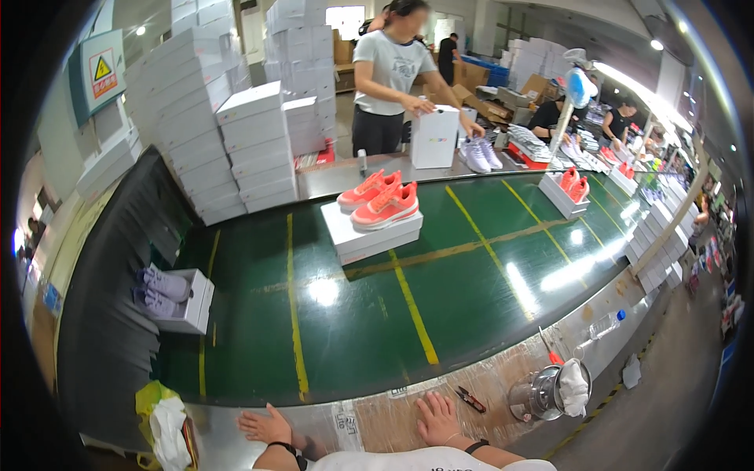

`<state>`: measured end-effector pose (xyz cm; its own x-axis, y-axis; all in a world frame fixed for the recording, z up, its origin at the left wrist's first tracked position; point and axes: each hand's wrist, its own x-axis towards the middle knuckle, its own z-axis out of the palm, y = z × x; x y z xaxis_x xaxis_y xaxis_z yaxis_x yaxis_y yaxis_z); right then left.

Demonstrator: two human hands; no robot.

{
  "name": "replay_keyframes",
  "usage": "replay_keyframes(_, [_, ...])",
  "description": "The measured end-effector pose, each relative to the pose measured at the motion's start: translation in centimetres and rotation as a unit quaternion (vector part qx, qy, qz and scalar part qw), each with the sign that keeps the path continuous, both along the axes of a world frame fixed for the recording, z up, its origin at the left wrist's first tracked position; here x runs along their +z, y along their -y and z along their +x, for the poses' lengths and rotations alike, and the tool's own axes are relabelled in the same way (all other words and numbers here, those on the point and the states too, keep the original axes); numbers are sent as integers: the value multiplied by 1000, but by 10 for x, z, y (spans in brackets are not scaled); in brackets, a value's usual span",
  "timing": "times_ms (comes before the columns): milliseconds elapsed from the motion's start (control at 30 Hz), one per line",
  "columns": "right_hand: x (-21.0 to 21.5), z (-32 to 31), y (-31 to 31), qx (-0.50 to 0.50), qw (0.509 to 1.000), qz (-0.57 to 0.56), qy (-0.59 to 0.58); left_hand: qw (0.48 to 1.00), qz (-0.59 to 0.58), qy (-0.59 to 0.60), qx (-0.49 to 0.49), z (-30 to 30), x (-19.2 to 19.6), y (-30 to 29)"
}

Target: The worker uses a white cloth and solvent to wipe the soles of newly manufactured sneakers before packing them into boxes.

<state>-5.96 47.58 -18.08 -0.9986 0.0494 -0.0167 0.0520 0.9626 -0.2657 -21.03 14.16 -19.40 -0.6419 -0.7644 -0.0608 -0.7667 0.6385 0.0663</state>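
My left hand [265,425] lies flat on the metal ledge at the near side of the belt, fingers spread and holding nothing. Resting on the brown taped part of the same ledge is my right hand [438,418], also empty with fingers apart. Just right of it lies a small pair of snips [471,399] with dark handles. Beyond my hands, on the green conveyor belt [353,330], a pair of coral sneakers [382,201] sits on top of a closed white shoebox [373,239]. Lavender sneakers [163,292] stand in an open white box [201,302] at the left, beside a black curtain.
A metal pot [538,395] with white cloth and a plastic bottle [605,324] stand on the right ledge. A yellow-and-white bag [166,428] is at near left. Across the belt, a co-worker [393,78] handles an upright white box [434,138]. Stacked shoeboxes [255,145] rise at far left.
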Motion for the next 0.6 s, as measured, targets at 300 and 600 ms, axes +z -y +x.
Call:
replay_keyframes(300, [-1, -5, 1, 12, 1000, -16, 0, 997, 43, -53, -32, -2, -3, 1])
replay_keyframes(600, [-8, -3, 8, 10, 1000, 17, -6, 998, 54, -32, -25, 6, 3, 13])
